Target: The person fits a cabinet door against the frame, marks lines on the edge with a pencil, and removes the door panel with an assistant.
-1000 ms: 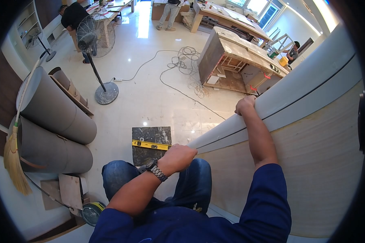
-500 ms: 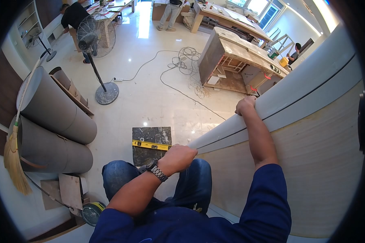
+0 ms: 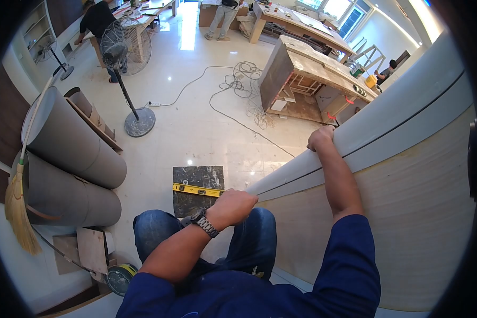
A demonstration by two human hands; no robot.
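Note:
A large curved panel (image 3: pixel 392 122) with a smooth white edge, a dark groove and a pale wood-grain face runs along my right side. My right hand (image 3: pixel 321 138) is closed over its white edge, with the fingertips hidden behind it. Lower down, my left hand (image 3: pixel 232 206), below a metal-band watch, is closed in a fist at the near end of that same edge; its fingertips are out of sight. Just beyond my left hand, a yellow spirit level (image 3: pixel 196 190) lies across a dark, stained square mat (image 3: pixel 198 205) on the floor, in front of my knees.
At left stand a pedestal fan (image 3: pixel 139 123), two big grey cylinders (image 3: pixel 79 143) and a straw broom (image 3: pixel 17 206). A tangled cable (image 3: pixel 241 79) crosses the tiles. Beyond are a worn wooden cabinet (image 3: pixel 278 69), workbenches (image 3: pixel 302 24) and several other people.
Both my hands and the panel keep their places. Behind the fan, a person in black shifts their upper body and arm; a person at the far right also moves slightly.

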